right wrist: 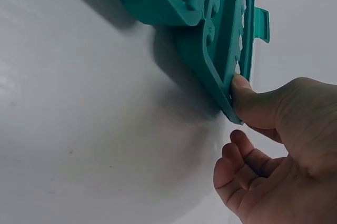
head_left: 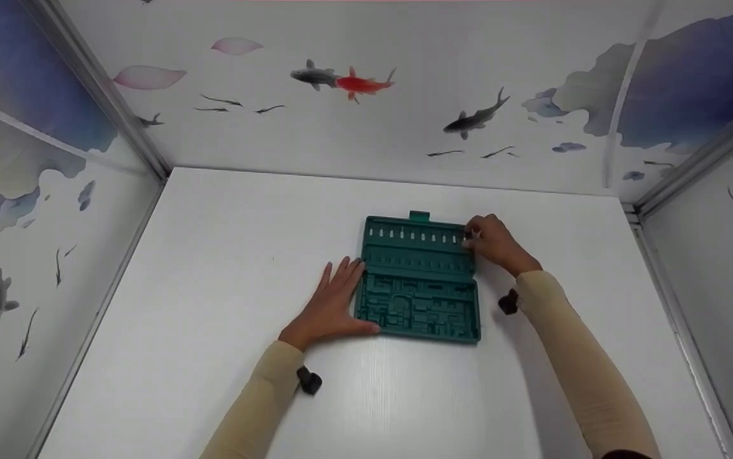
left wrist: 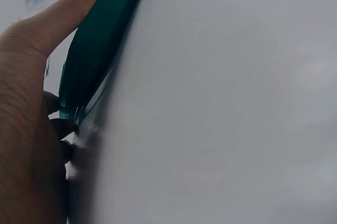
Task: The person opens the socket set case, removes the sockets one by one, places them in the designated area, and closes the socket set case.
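A green plastic tool case (head_left: 419, 277) lies unfolded on the white table. Beside its left edge my left hand (head_left: 325, 312) rests with spread, straight fingers, the thumb touching the front left corner. In the left wrist view that thumb (left wrist: 79, 3) lies along the case's side wall (left wrist: 102, 40). At the far right corner, my right hand (head_left: 497, 242) pinches the rim with thumb and index finger. The right thumb (right wrist: 253, 100) covers the end of a row of small pale pieces (head_left: 423, 237); whether one is between the fingertips is hidden. Its other fingers are curled below the corner.
A green latch tab (head_left: 419, 216) sticks out from the case's far edge. The near half holds moulded recesses (head_left: 433, 312) of many shapes. Walls with painted fish (head_left: 363, 84) enclose the table (head_left: 226, 236) at the back and both sides.
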The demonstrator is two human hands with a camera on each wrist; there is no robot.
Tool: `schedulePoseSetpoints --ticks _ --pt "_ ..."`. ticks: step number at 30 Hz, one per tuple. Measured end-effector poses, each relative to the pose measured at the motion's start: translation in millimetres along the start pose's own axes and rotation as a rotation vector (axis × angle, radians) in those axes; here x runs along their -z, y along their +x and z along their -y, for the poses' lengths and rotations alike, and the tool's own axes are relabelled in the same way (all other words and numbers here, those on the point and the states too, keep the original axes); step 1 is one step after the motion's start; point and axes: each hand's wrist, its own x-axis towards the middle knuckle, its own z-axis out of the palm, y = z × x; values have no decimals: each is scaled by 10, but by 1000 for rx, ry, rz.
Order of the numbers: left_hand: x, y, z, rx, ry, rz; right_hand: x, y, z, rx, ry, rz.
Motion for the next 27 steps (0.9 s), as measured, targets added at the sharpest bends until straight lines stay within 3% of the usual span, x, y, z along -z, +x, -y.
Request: schedulePoseSetpoints --ticks 10,20,27 --pt "-40 5 11 6 25 -20 -157 -64 -96 8 174 -167" --pt "-23 -3 -9 1 16 -28 -357 -166 -151 25 327 -411" --pt "-27 7 -17 1 16 -31 -451 -223 -222 60 313 -492"
